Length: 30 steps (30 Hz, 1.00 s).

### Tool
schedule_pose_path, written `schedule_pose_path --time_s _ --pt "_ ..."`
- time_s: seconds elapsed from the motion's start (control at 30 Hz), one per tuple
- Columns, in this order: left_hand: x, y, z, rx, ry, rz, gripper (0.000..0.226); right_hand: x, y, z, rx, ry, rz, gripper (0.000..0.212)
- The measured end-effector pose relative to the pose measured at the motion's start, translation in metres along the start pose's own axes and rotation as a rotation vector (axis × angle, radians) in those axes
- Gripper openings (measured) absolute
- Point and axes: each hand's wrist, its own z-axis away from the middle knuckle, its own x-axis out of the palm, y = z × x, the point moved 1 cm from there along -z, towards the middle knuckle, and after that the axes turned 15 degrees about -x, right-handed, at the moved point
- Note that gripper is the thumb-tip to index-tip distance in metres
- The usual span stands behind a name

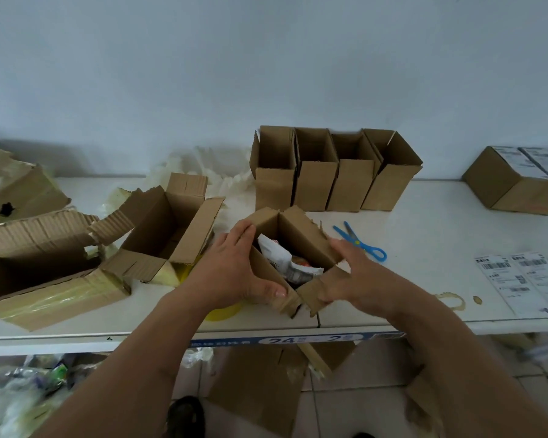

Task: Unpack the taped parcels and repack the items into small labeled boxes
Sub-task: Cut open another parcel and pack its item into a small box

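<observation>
Cardboard in the form of a small open box point(293, 248) is held between both hands near the front edge of the white counter point(440, 235). The left hand point(231, 270) is wrapped round the box's left wall, its fingers curled over the top edge and its thumb laid along the near flap, so the grip is closed on the cardboard. The right hand point(355, 273) is set against the right side, its fingers bent round the near right flap in a looser hold. Packets in white wrappers point(279, 256) are seen inside the box, crumpled and partly hidden by the walls. Blue scissors point(359, 241) with a yellow pivot are laid just right of the box, apart from it. A row of four empty upright boxes point(332, 172) is stood behind, against the wall. To the left, an opened parcel point(168, 229) with raised flaps is placed beside a larger torn parcel point(51, 267) bearing yellowish tape. Crumpled pale wrapping point(209, 165) is heaped behind them. A closed labelled box point(516, 181) is set at the far right, and printed label sheets point(525, 279) are laid flat near the right front edge. Something yellow point(222, 312) is partly hidden under the left wrist; what it is cannot be told.
</observation>
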Motion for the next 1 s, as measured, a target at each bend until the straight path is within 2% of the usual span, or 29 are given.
schedule_pose_path --time_s 0.07,0.3,0.5,0.6,0.77,1.0 --pt "0.000 0.000 -0.001 0.000 0.000 0.006 0.131 0.002 0.012 0.003 -0.032 -0.032 0.083 0.102" --pt "0.001 0.002 -0.002 -0.034 -0.044 0.090 0.132 0.021 0.024 -0.005 -0.079 0.073 0.090 0.101" --pt "-0.005 -0.001 -0.010 -0.040 -0.063 0.096 0.131 0.035 0.024 -0.015 -0.154 0.216 0.252 0.095" --pt "-0.012 -0.004 -0.020 -0.041 -0.126 0.155 0.137 0.037 0.020 -0.019 -0.177 0.255 0.259 0.093" --pt "-0.023 -0.012 -0.038 -0.040 -0.144 0.163 0.132 0.049 0.014 -0.028 -0.208 0.342 0.226 0.085" --pt "-0.034 -0.033 -0.046 -0.111 -0.187 0.389 0.123 0.068 0.003 -0.059 -0.214 0.438 0.359 0.087"
